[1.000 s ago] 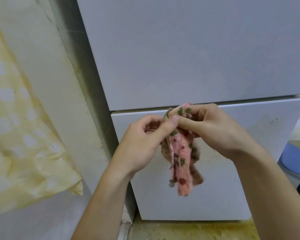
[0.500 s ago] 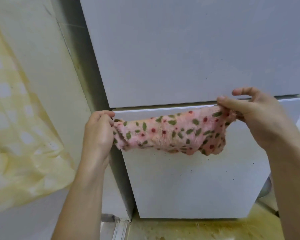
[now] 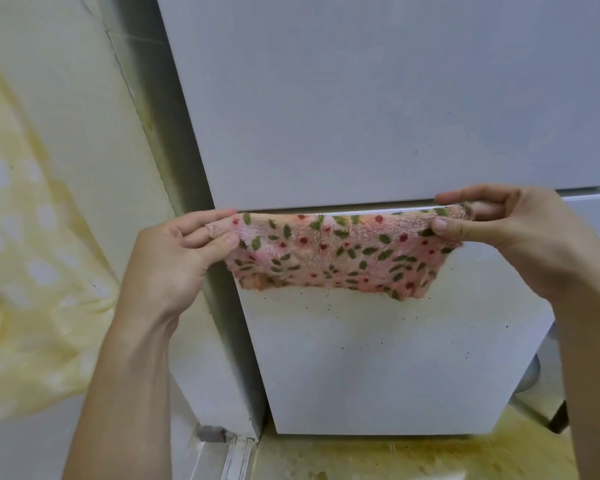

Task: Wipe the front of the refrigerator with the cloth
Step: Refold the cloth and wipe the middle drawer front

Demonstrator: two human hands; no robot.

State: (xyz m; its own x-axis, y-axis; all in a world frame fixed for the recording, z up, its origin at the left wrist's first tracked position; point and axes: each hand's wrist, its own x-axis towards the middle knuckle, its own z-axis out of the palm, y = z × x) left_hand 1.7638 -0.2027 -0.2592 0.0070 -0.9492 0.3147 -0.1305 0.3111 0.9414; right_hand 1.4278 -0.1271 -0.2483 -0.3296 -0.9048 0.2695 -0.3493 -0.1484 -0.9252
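Bunched between both hands a second ago, the floral cloth (image 3: 336,258) now hangs spread before the refrigerator (image 3: 361,98) and its speckled lower door (image 3: 378,358), the left hand (image 3: 177,258) pinching its 9 o'clock corner in its fingers and the right hand (image 3: 520,237) its 3 o'clock corner, seemingly ready for wiping.

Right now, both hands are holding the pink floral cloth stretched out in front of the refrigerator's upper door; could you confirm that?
Not quite: the head view shows the left hand and right hand holding the pink floral cloth stretched out in front of the lower door, not the upper door.
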